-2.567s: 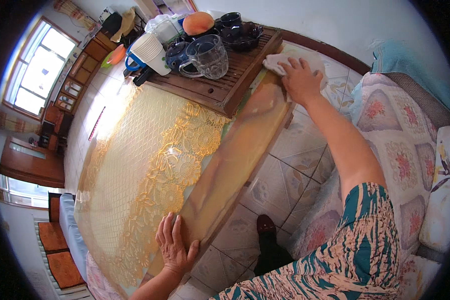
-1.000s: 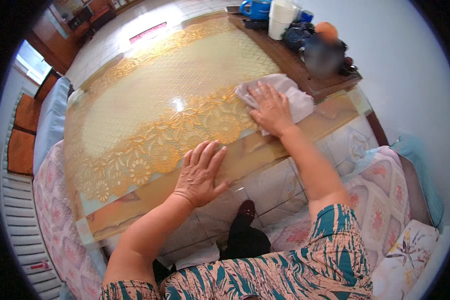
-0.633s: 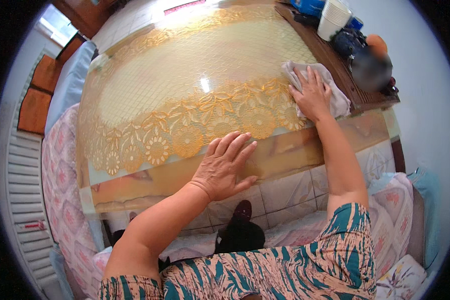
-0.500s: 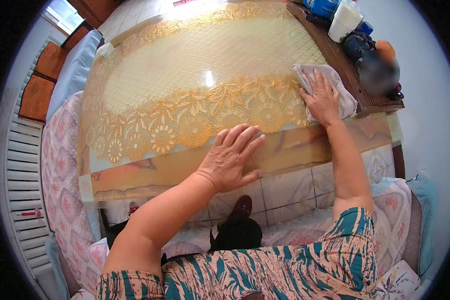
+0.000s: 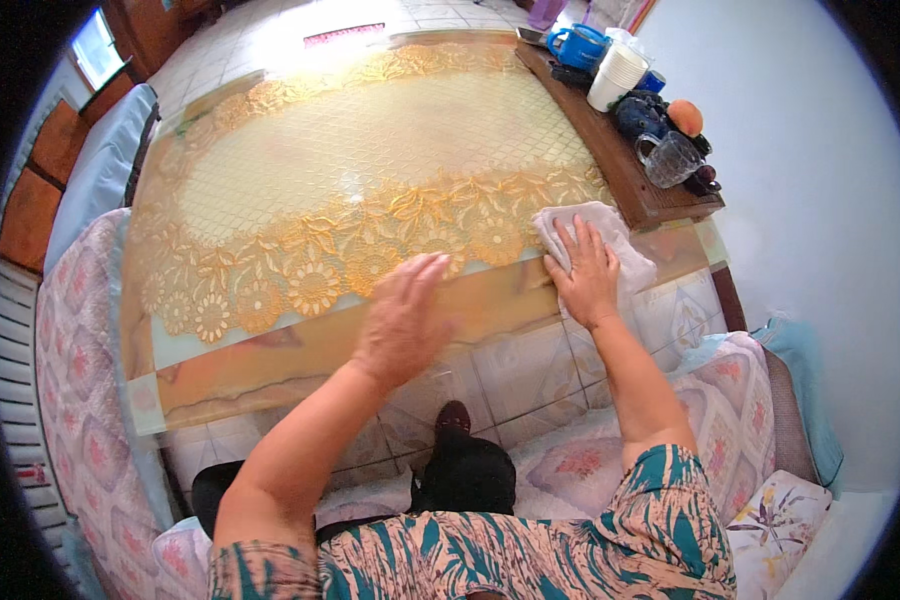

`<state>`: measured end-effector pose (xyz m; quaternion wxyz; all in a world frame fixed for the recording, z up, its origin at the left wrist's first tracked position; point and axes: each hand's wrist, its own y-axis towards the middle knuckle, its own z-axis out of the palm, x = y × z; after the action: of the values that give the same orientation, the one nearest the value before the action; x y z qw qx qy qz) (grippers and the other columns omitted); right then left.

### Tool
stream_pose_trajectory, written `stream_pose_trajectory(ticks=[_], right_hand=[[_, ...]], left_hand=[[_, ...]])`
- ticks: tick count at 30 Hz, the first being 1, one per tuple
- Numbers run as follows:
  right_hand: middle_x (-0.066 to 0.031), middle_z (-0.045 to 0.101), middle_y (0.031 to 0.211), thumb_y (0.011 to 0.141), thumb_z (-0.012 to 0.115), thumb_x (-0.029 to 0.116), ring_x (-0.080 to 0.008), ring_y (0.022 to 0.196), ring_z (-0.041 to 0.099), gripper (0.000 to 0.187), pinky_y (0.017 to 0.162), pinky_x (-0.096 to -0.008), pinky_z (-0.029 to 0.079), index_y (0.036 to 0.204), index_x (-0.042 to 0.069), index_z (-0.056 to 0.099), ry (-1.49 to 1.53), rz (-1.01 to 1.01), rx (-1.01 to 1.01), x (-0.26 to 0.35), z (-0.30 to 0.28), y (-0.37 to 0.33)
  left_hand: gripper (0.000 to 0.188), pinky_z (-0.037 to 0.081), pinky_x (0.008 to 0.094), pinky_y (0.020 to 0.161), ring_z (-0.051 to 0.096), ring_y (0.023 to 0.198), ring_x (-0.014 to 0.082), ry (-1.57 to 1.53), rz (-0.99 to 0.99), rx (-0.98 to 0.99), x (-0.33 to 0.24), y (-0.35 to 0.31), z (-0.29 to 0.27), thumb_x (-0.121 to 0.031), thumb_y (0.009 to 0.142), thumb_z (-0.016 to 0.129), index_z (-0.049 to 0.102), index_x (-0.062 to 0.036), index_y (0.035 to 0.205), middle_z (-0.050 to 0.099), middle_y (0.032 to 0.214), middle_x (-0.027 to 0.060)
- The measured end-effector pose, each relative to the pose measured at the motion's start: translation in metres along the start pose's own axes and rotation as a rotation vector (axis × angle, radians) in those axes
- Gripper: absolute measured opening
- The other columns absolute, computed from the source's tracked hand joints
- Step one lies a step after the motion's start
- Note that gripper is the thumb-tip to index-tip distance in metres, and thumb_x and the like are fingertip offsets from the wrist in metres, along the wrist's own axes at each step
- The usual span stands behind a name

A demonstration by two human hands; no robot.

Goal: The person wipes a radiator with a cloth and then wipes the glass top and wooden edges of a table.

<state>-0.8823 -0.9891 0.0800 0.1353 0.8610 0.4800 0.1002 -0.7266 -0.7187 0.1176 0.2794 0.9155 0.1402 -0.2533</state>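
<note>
My right hand (image 5: pixel 584 272) lies flat with fingers stretched out on a folded whitish cloth (image 5: pixel 630 262). The cloth rests on the near right part of a table (image 5: pixel 300 160), whose shiny, clear-looking cover shows a gold lace pattern of flowers and leaves. Over the table's near edge, left of the cloth, is my left hand (image 5: pixel 406 318). It holds nothing; its fingers are extended and somewhat blurred by motion.
A dark brown wooden board (image 5: pixel 660 205) along the right side bears white paper cups (image 5: pixel 618 75), a blue mug (image 5: pixel 577 45), a glass mug (image 5: pixel 670 160), an orange fruit (image 5: pixel 685 117) and dark items. Pink-patterned padded seating (image 5: pixel 65 330) runs along the left and near sides.
My right hand has drawn the cloth toward me, from beside the wooden board to the table's near edge. My left hand moves and blurs. The whole view has shifted, showing more floor beyond.
</note>
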Motion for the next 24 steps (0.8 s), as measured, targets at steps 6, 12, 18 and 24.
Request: stream_pose_trajectory(ticks=[6,12,18,24], right_hand=[[-0.0067,0.033,0.151,0.090,0.054,0.042,-0.0269,0.137,0.030,0.056,0.109,-0.0455,0.021,0.143,0.028,0.042,-0.004,-0.013,-0.024,0.007,0.000,-0.006],[-0.0082,0.031,0.152,0.090,0.054,0.041,-0.0276,0.139,0.028,0.058,0.109,-0.0482,0.019,0.144,0.028,0.038,0.020,0.016,0.010,0.007,0.012,-0.006],[-0.0106,0.029,0.152,0.085,0.057,0.047,-0.0321,0.139,0.028,0.063,0.106,-0.0565,0.022,0.143,0.027,0.040,0.008,-0.175,-0.029,0.111,0.022,-0.021],[-0.0141,0.030,0.151,0.075,0.063,0.032,-0.0327,0.141,0.025,0.069,0.110,-0.0565,0.016,0.140,0.025,0.043,0.408,-0.445,0.160,0.323,0.000,-0.052]], left_hand=[[0.056,0.029,0.0430,0.109,0.041,0.128,0.0333,0.500,-0.406,-0.178,0.110,-0.123,-0.128,-0.023,0.087,0.063,0.043,-0.0038,0.136,0.046,0.137,0.0171],[0.058,0.027,0.0434,0.110,0.035,0.133,0.0326,0.861,-0.672,-0.123,0.135,-0.176,-0.139,-0.041,0.093,0.048,0.038,-0.0101,0.141,0.039,0.145,0.0144],[0.056,0.026,0.0460,0.108,0.034,0.134,0.0282,0.834,-0.697,-0.127,0.129,-0.173,-0.135,-0.040,0.089,0.052,0.041,-0.0182,0.140,0.037,0.145,0.0081],[0.056,0.024,0.0445,0.108,0.034,0.133,0.0271,0.831,-0.711,-0.137,0.127,-0.170,-0.135,-0.041,0.089,0.053,0.042,-0.0190,0.139,0.038,0.145,0.0077]])
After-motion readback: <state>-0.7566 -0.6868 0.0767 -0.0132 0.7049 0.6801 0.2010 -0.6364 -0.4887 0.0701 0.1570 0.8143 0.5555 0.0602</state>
